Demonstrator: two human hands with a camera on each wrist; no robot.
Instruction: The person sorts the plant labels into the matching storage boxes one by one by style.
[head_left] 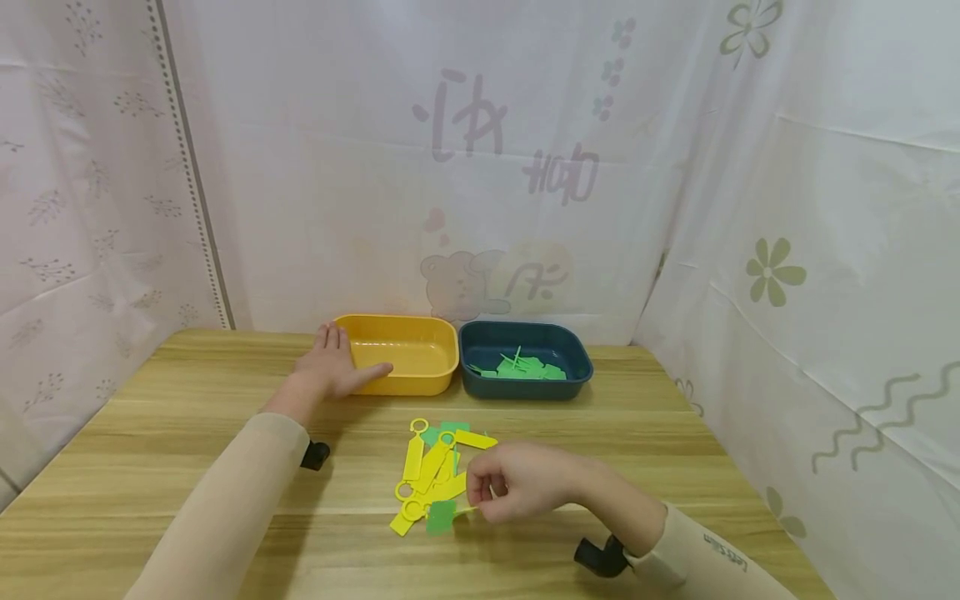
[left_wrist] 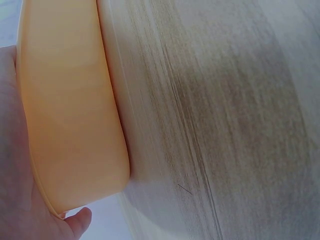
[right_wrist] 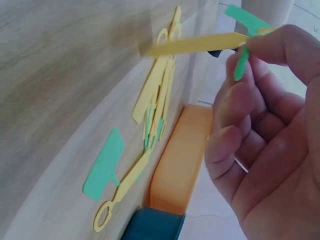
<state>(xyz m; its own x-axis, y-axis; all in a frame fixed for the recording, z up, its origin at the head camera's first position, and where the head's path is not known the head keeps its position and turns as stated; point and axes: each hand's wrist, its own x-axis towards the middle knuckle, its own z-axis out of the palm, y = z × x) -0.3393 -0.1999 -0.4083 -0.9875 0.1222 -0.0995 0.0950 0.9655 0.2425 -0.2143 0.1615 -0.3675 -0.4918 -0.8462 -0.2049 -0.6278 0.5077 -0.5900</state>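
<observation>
My left hand rests with spread, fairly straight fingers at the left end of the yellow bin, its thumb reaching across the front rim. The left wrist view shows this hand along the rim of the bin. Over the table, my right hand pinches a yellow tag and green tag parts between thumb and fingers. Just left of it lies a loose pile of yellow ring-ended tags, mixed with green tags.
A dark blue bin with several green tags in it stands right of the yellow bin. Both bins sit near the back edge of the wooden table. Printed curtains hang behind and at both sides.
</observation>
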